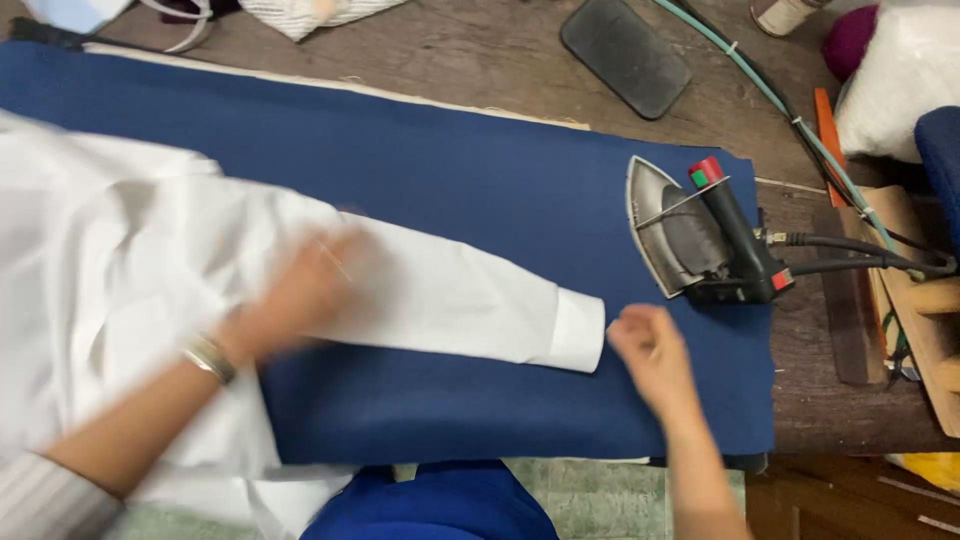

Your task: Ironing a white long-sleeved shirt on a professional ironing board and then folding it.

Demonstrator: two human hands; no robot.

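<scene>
White shirt (150,270) is lying mid-left on the blue pad (480,190), sleeve stretching flat toward centre; blurred left hand (305,290) is pressing it open-palmed, right hand (650,345) is hovering loosely curled, empty, beside the cuff (580,330).

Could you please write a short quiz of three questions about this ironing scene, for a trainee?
1. True or false: the left hand rests on the white shirt.
2. Where does the iron stand: A on the shirt sleeve, B on the blue cover, C on the floor?
3. Which part of the shirt lies nearest the right hand?

Key: 1 true. 2 B. 3 the sleeve cuff.
</scene>
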